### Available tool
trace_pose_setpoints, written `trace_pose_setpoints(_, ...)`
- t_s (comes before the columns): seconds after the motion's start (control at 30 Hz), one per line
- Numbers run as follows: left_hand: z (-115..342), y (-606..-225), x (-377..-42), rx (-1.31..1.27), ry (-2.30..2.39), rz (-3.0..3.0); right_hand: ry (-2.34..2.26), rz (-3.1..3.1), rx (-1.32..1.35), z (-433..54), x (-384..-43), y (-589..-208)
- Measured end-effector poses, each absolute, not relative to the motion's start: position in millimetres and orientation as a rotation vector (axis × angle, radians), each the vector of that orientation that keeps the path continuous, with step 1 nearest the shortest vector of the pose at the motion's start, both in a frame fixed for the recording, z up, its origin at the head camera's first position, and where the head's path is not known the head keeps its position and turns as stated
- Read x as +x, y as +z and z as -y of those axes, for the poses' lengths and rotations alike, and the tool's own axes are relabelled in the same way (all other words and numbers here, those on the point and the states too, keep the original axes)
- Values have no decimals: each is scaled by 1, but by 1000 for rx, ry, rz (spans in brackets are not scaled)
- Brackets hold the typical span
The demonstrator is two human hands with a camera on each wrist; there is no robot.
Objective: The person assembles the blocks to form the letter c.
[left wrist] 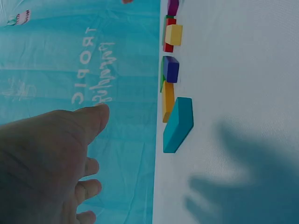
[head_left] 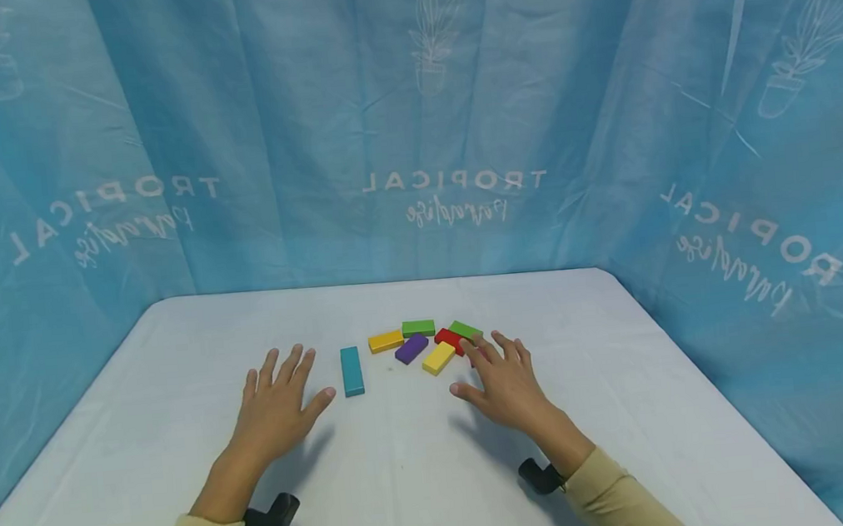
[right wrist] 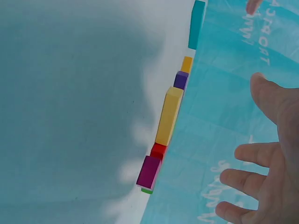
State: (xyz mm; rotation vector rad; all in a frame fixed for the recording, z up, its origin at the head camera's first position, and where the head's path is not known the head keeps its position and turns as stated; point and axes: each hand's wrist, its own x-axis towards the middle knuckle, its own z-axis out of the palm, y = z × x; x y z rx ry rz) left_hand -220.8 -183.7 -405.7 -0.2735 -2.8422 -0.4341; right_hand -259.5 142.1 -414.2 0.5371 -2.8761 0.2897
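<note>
My left hand [head_left: 275, 409] hovers over the table with fingers spread, holding nothing; a teal block [head_left: 351, 371] lies just to its right. My right hand [head_left: 506, 383], also spread and holding nothing, hovers at the near right side of the block group. That group has an orange-yellow block [head_left: 387, 342], a purple block [head_left: 411, 349], a green block [head_left: 418, 328], a yellow block [head_left: 439, 358], a red block [head_left: 448, 341] and a second green block [head_left: 466, 329]. A magenta block [right wrist: 149, 172] shows in the right wrist view; the right hand mostly hides it in the head view.
The blocks lie on a white-covered table [head_left: 410, 481]. Blue curtains [head_left: 305, 139] with printed lettering hang behind the table and along both sides. A black wrist mount [head_left: 271, 518] sits on the left wrist, another black mount [head_left: 540, 476] on the right.
</note>
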Motion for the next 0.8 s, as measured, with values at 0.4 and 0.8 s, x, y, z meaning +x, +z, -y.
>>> trace_pose_setpoints(0.4,176,-409,-234,-343,-417,2843,364,2892,597,-132,-282,-415)
trace_pose_setpoints(0.8,169,-419,-253,-376,-466,2802,414,2933,616,-121,-308,-417)
